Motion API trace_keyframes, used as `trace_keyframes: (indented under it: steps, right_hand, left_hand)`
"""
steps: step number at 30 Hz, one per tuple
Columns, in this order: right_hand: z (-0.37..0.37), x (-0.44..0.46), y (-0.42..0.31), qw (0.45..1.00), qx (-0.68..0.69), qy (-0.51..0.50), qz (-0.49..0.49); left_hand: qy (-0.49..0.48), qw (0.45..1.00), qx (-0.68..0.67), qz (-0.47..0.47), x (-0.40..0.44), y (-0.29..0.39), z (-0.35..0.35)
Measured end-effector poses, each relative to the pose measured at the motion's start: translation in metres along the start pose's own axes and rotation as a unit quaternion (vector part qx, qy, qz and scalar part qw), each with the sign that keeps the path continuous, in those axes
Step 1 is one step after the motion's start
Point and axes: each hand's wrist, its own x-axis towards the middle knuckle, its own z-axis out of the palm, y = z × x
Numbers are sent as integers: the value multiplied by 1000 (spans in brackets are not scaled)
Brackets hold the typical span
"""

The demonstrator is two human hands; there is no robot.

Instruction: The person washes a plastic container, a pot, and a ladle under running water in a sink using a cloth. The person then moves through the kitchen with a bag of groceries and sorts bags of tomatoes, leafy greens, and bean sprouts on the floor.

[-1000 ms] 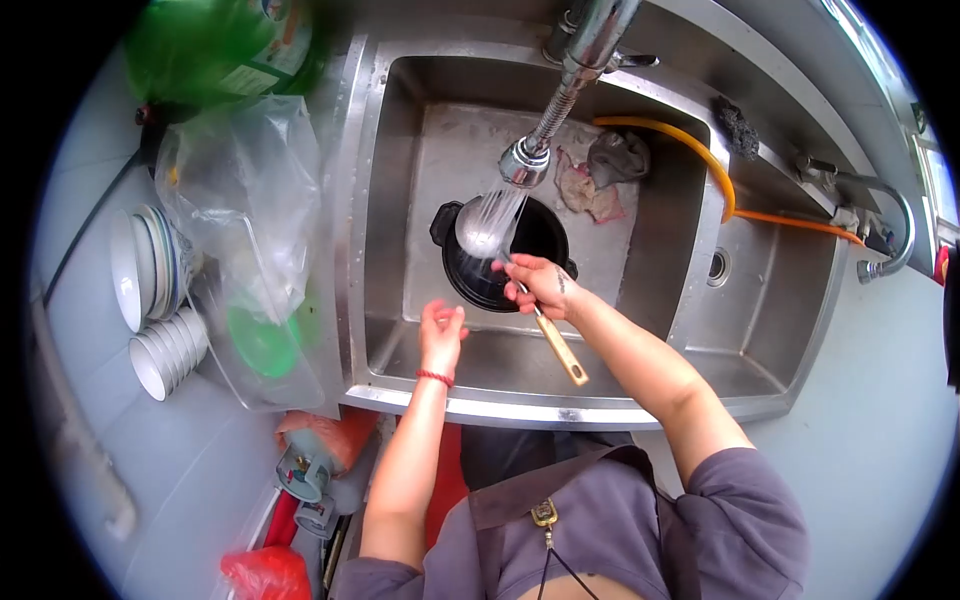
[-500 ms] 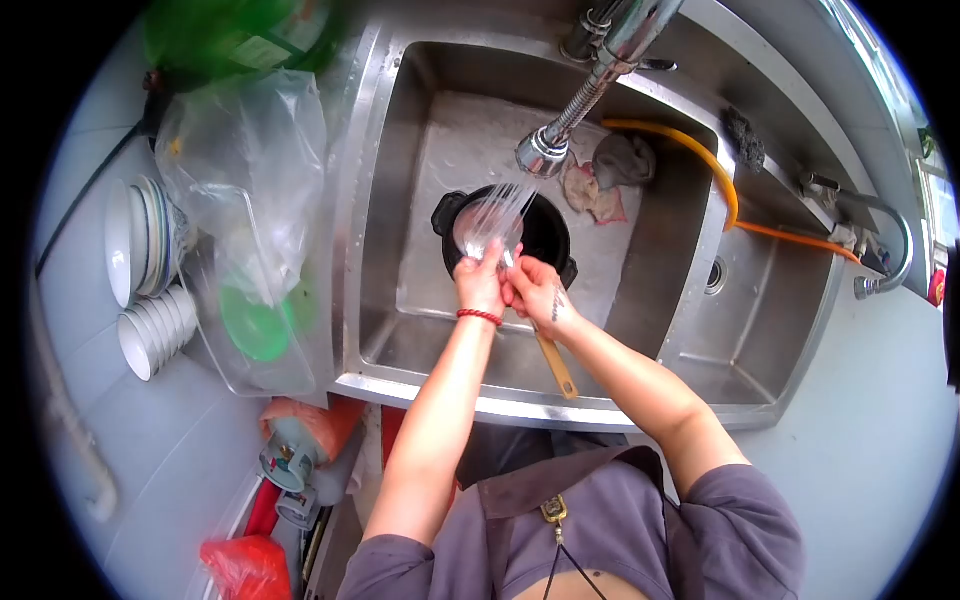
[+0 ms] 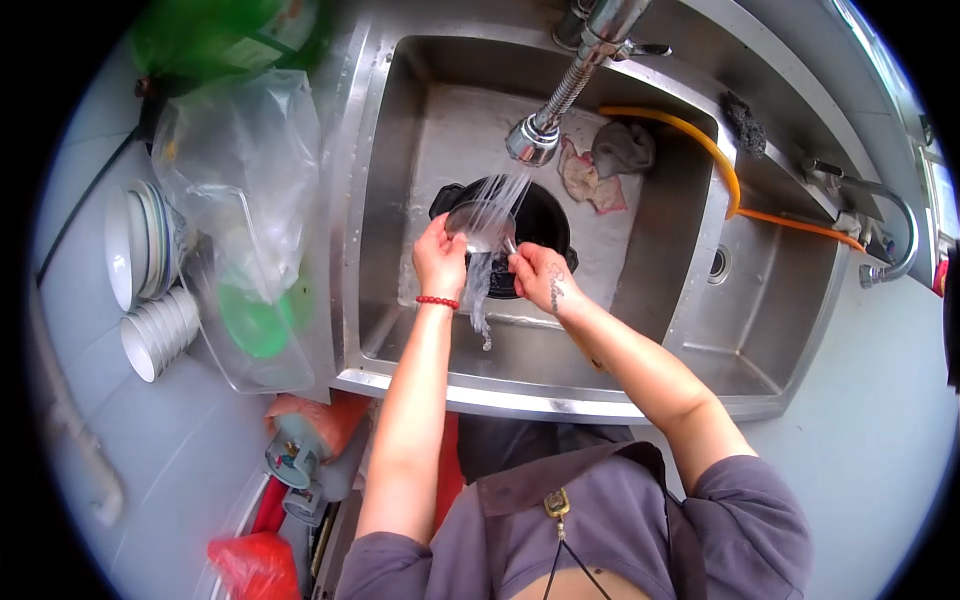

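Steel walls of the sink (image 3: 440, 130) surrounded a black pot (image 3: 545, 215), with a grey cloth (image 3: 624, 150) lying near it. The ladle (image 3: 480, 228) was above the pot, its bowl between the left hand (image 3: 438, 262), which pinched its left rim, and the right hand (image 3: 540, 278), which was curled round the handle just beside the bowl. Water from the faucet (image 3: 532, 142) struck the bowl and spilled off it.
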Motion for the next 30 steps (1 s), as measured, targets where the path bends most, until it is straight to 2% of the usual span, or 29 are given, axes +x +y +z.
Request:
trace_keyframes:
  steps: [1,2,3,4,5,6,9,10,12,13,14,15,17,19,20,22,24,25,26,28,29,30]
  right_hand:
    - [6,-1,5,999,38,-16,34]
    - [10,-5,1,994,75,-33,69]
    - [9,-12,-2,972,182,-69,133]
    - [11,-15,-6,949,231,-111,183]
    - [14,-18,-8,941,245,-125,196]
    - [18,-19,-9,932,260,-139,210]
    - [16,-8,-6,927,272,-156,206]
    - [15,-3,-5,919,289,-174,205]
    - [4,10,2,864,380,-270,190]
    - [0,20,14,828,422,-320,187]
    - [-3,27,23,786,461,-369,184]
    - [-6,31,24,801,430,-365,200]
    - [-9,37,26,815,422,-357,172]
    - [-18,34,22,825,430,-332,157]
    - [-25,27,21,843,421,-302,144]
    - [-43,10,21,883,369,-269,109]
    - [-65,-14,20,895,341,-258,130]
    - [-75,-25,18,898,335,-255,129]
    - [-87,-37,15,911,309,-229,150]
    - [-96,-69,10,920,286,-204,173]
    - [-100,-77,5,930,267,-171,185]
    - [-106,-82,2,939,249,-137,194]
  left_hand:
    - [-10,999,7,-38,-3,-5,-3]
    - [-9,999,8,-37,-9,-4,-3]
    - [-12,991,-99,-84,-17,-4,1]
    - [-15,970,-206,-130,-23,-5,5]
    - [21,972,-149,-183,-27,-1,9]
    - [20,971,-149,-185,-24,3,11]
    - [108,970,81,-201,-8,17,20]
    - [107,971,81,-200,-6,24,19]
    - [105,978,166,-71,-3,35,13]
    - [38,964,260,-26,-3,35,0]
    - [37,964,261,-25,-12,36,-4]
    - [-7,985,160,69,-23,38,-8]
    - [-46,984,56,165,-37,36,-13]
    - [91,992,83,12,-50,8,-17]
    - [125,972,177,-86,-44,-20,-19]
    - [119,960,-36,-251,-28,-64,-7]
    - [100,956,-80,-266,-3,-119,-4]
    - [159,962,81,-206,-4,-95,8]
    - [131,982,38,-127,-3,-110,5]
    - [92,965,149,-195,5,-93,-2]
    - [95,966,194,-141,12,-105,-9]
    - [98,968,191,-131,15,-72,-8]
